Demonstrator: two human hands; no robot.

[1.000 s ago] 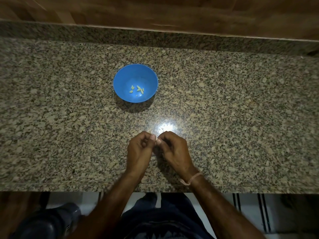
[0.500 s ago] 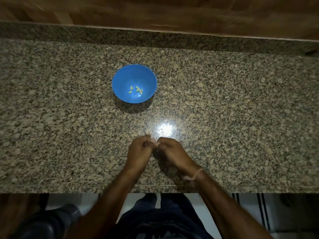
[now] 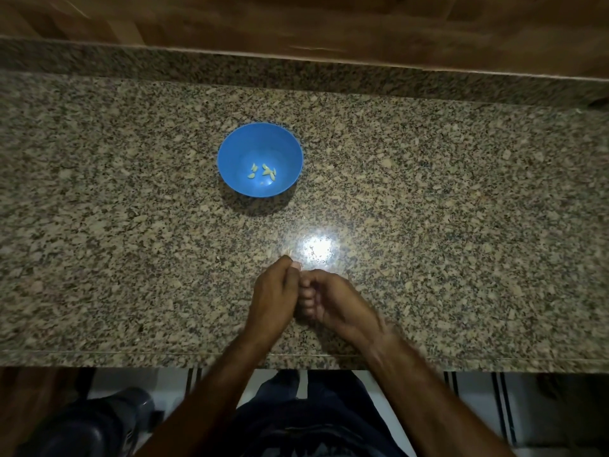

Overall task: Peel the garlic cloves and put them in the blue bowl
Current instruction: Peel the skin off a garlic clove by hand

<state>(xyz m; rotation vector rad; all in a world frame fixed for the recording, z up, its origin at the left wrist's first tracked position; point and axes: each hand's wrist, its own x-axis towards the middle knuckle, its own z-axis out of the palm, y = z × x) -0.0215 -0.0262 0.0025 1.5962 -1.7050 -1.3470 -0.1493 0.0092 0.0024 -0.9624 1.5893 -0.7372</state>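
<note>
The blue bowl (image 3: 230,153) stands on the granite counter, with several peeled pale garlic cloves (image 3: 263,171) at its bottom. My left hand (image 3: 273,291) and my right hand (image 3: 336,300) meet close to the counter's front edge, well in front of the bowl. Both have curled fingers, and their tips press together on a small garlic clove (image 3: 295,265). Only a pale tip of it shows at my left fingertips.
A tiny scrap of garlic skin (image 3: 290,250) lies on the counter (image 3: 461,225) just beyond my hands, beside a bright light reflection. A raised granite ledge and wood panel run along the back. Below the front edge are my legs and a dark object at lower left.
My hands have stayed joined on the clove. My right hand has rolled so its curled fingers face my left hand, and both hands sit slightly nearer the front edge.
</note>
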